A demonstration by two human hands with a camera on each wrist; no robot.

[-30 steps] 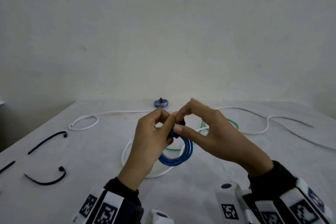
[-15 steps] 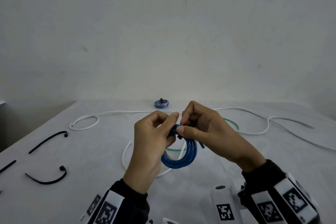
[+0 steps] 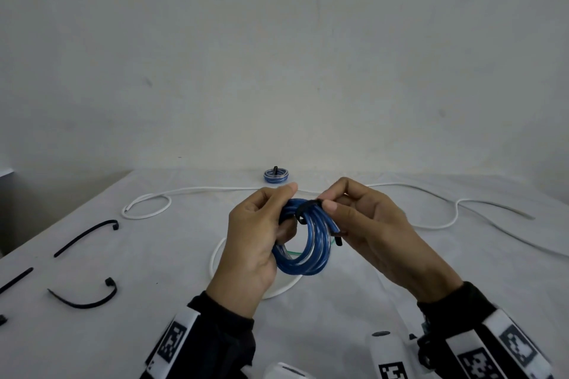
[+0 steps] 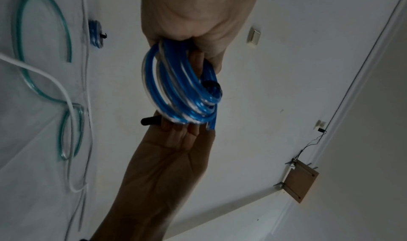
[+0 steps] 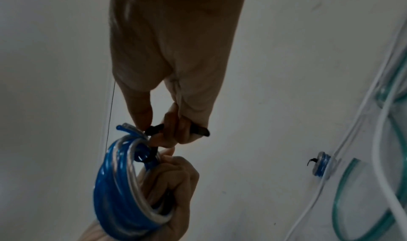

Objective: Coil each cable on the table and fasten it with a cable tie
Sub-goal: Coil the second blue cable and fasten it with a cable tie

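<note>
A blue coiled cable (image 3: 308, 249) hangs in the air above the table, gripped by my left hand (image 3: 261, 234) with fingers curled through the loop. A black cable tie (image 3: 308, 206) lies over the top of the coil, and my right hand (image 3: 348, 215) pinches it between thumb and fingers; one end of the tie sticks out below at the right. The right wrist view shows the coil (image 5: 118, 189) and the tie (image 5: 155, 129) pinched there. In the left wrist view the coil (image 4: 176, 88) sits between both hands.
A long white cable (image 3: 215, 189) and a green cable (image 4: 44, 53) lie loose on the white table (image 3: 154, 255). A small tied blue coil (image 3: 276, 176) sits at the far edge. Several spare black ties (image 3: 86, 237) lie at the left.
The coil has turned more upright and come nearer. The tie now wraps over the top of the coil, and my right fingers have shifted along it.
</note>
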